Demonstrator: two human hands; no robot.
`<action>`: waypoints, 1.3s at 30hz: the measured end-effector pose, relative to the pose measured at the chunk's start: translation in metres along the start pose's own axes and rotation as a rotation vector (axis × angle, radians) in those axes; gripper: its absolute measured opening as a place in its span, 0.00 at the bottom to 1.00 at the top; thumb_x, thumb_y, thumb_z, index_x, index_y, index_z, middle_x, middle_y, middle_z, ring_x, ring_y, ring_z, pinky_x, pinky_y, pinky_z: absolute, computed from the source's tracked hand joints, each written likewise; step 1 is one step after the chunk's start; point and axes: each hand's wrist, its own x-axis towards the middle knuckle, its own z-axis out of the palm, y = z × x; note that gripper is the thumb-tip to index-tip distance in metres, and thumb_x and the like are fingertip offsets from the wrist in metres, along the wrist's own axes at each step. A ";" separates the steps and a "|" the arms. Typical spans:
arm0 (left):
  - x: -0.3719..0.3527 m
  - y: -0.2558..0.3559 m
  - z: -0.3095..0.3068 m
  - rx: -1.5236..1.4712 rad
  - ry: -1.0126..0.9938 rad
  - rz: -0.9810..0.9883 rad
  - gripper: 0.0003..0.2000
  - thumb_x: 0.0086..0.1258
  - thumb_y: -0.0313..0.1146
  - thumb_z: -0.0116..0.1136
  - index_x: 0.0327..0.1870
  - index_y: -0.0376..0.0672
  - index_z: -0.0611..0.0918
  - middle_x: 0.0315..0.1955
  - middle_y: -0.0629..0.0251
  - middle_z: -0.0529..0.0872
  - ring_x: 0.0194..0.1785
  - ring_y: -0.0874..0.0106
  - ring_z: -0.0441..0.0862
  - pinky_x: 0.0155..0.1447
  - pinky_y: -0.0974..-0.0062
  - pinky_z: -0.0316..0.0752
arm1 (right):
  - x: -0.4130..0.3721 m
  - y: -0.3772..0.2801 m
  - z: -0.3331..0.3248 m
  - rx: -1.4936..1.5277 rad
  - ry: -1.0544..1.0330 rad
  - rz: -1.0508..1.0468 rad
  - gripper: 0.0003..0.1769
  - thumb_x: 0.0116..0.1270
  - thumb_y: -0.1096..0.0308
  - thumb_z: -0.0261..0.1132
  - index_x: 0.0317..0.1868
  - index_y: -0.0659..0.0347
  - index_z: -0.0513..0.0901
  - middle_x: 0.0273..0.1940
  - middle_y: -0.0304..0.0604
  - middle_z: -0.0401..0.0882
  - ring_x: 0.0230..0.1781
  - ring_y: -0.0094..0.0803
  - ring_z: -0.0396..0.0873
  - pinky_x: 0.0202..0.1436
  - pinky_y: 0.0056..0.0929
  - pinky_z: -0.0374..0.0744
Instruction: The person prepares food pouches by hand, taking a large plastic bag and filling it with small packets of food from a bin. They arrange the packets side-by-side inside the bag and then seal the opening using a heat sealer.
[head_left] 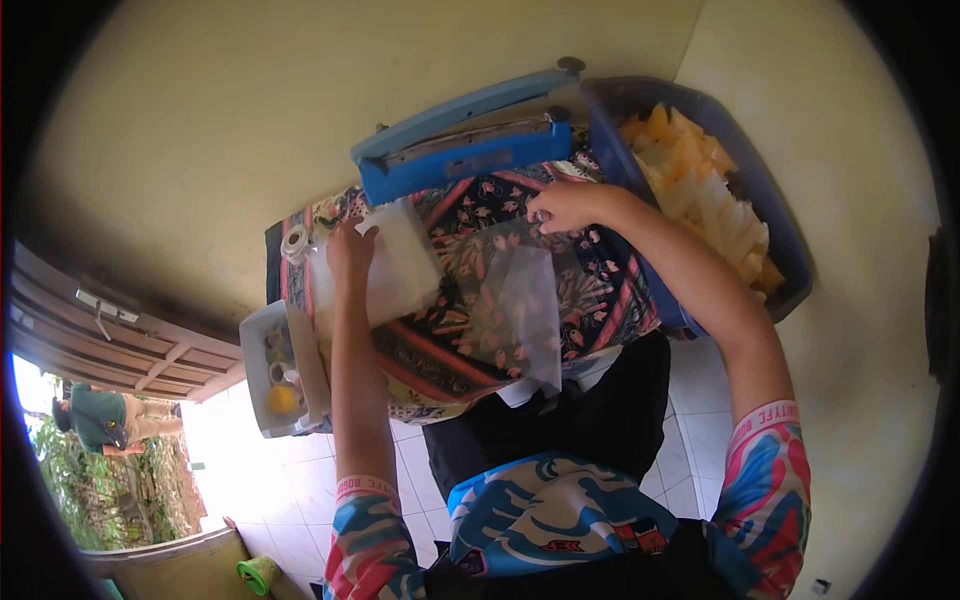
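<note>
And here a clear bag [525, 310] is held out above the cloth-covered tabletop [472, 195], its far edge pinched between the pressed-together fingers of the right hand [562, 207]! The near end is draped past the tabletop's edge, towards the lap.

Over on the left, the stack [408, 268] of clear plastic is covered by the left hand [352, 250], laid upon its far part; whether anything is pinched by those fingers cannot be told.

At the back, a blue sealer [470, 160] is set against the wall, its long arm raised from the base. To the right, a basin [795, 262] is heaped with pale and orange pieces [700, 205]. Just beside the stack, a white roll [295, 242] is stood at the left edge, and nearer the body a white box [305, 365] is seen, with a yellow item [283, 400] held inside.
</note>
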 end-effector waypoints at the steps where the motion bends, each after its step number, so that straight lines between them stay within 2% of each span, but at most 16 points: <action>1: 0.005 -0.005 0.007 0.012 -0.008 -0.006 0.16 0.60 0.40 0.70 0.49 0.47 0.88 0.40 0.58 0.89 0.46 0.57 0.86 0.51 0.59 0.80 | -0.002 -0.003 -0.003 0.021 -0.012 0.023 0.18 0.61 0.66 0.68 0.52 0.63 0.83 0.38 0.46 0.86 0.40 0.41 0.85 0.46 0.38 0.80; 7: -0.006 -0.008 0.020 -0.171 0.139 -0.036 0.11 0.60 0.40 0.68 0.38 0.45 0.90 0.36 0.56 0.88 0.39 0.56 0.86 0.46 0.60 0.79 | 0.001 0.007 -0.001 0.003 0.015 -0.016 0.18 0.62 0.66 0.68 0.52 0.62 0.83 0.38 0.45 0.86 0.41 0.41 0.84 0.46 0.38 0.79; 11: -0.010 -0.005 0.022 -0.206 0.234 -0.016 0.10 0.61 0.39 0.67 0.37 0.44 0.90 0.32 0.57 0.87 0.34 0.57 0.86 0.42 0.62 0.79 | 0.000 0.003 -0.002 0.025 0.003 0.034 0.18 0.59 0.67 0.70 0.51 0.62 0.85 0.46 0.51 0.87 0.48 0.46 0.85 0.53 0.40 0.81; 16: -0.006 -0.010 0.029 -0.214 0.356 -0.060 0.09 0.65 0.38 0.66 0.38 0.44 0.90 0.27 0.56 0.88 0.30 0.57 0.86 0.38 0.61 0.79 | -0.002 0.001 -0.004 0.016 -0.010 0.045 0.18 0.61 0.66 0.69 0.51 0.62 0.85 0.47 0.51 0.87 0.49 0.45 0.85 0.53 0.40 0.81; 22: -0.004 -0.014 0.028 -0.346 0.383 -0.086 0.10 0.68 0.38 0.64 0.37 0.40 0.89 0.26 0.54 0.88 0.28 0.56 0.85 0.36 0.60 0.79 | -0.003 -0.001 -0.005 0.019 -0.031 0.065 0.19 0.61 0.65 0.70 0.53 0.61 0.84 0.47 0.50 0.87 0.49 0.45 0.85 0.54 0.40 0.81; 25: -0.004 -0.013 0.024 -0.308 0.359 -0.106 0.10 0.68 0.38 0.64 0.41 0.41 0.88 0.35 0.54 0.89 0.36 0.57 0.87 0.43 0.62 0.79 | -0.004 -0.002 -0.006 0.023 -0.043 0.071 0.19 0.62 0.64 0.70 0.53 0.61 0.84 0.47 0.50 0.87 0.49 0.45 0.85 0.54 0.40 0.81; 28: 0.005 -0.028 0.035 -0.233 0.393 0.167 0.13 0.65 0.37 0.66 0.48 0.44 0.87 0.50 0.57 0.87 0.54 0.58 0.83 0.58 0.60 0.75 | -0.004 -0.003 -0.006 0.029 -0.047 0.092 0.19 0.62 0.64 0.70 0.53 0.61 0.84 0.47 0.51 0.87 0.49 0.45 0.85 0.54 0.40 0.81; 31: -0.001 -0.019 0.040 -0.171 0.309 0.271 0.16 0.62 0.36 0.67 0.51 0.47 0.85 0.61 0.63 0.82 0.68 0.59 0.73 0.70 0.54 0.63 | -0.004 -0.004 -0.006 0.031 -0.048 0.090 0.19 0.62 0.64 0.69 0.53 0.61 0.84 0.48 0.51 0.87 0.50 0.45 0.85 0.54 0.41 0.81; 32: -0.002 -0.018 0.040 -0.132 0.287 0.266 0.15 0.61 0.36 0.67 0.50 0.47 0.86 0.61 0.63 0.81 0.69 0.60 0.72 0.71 0.53 0.62 | -0.004 -0.004 -0.006 0.030 -0.048 0.086 0.19 0.62 0.64 0.69 0.53 0.61 0.84 0.48 0.51 0.87 0.50 0.45 0.85 0.54 0.41 0.81; 34: -0.002 -0.017 0.044 -0.056 0.244 0.256 0.14 0.61 0.35 0.68 0.49 0.48 0.86 0.62 0.65 0.81 0.71 0.62 0.70 0.72 0.50 0.59 | -0.004 -0.001 -0.004 0.033 -0.038 0.067 0.20 0.62 0.65 0.69 0.53 0.63 0.83 0.41 0.48 0.85 0.44 0.43 0.84 0.49 0.39 0.79; 35: -0.002 -0.018 0.045 -0.077 0.237 0.274 0.13 0.60 0.35 0.68 0.47 0.48 0.87 0.60 0.65 0.82 0.70 0.62 0.71 0.72 0.52 0.61 | -0.004 0.000 -0.003 0.034 -0.033 0.056 0.20 0.62 0.65 0.68 0.54 0.63 0.83 0.38 0.47 0.85 0.41 0.41 0.83 0.46 0.37 0.78; 39: 0.000 -0.021 0.038 -0.183 0.174 0.304 0.09 0.59 0.34 0.68 0.40 0.48 0.88 0.51 0.65 0.87 0.62 0.62 0.78 0.67 0.57 0.66 | -0.004 0.002 -0.001 0.035 -0.019 0.056 0.19 0.63 0.65 0.68 0.53 0.63 0.83 0.39 0.47 0.85 0.41 0.42 0.84 0.46 0.37 0.79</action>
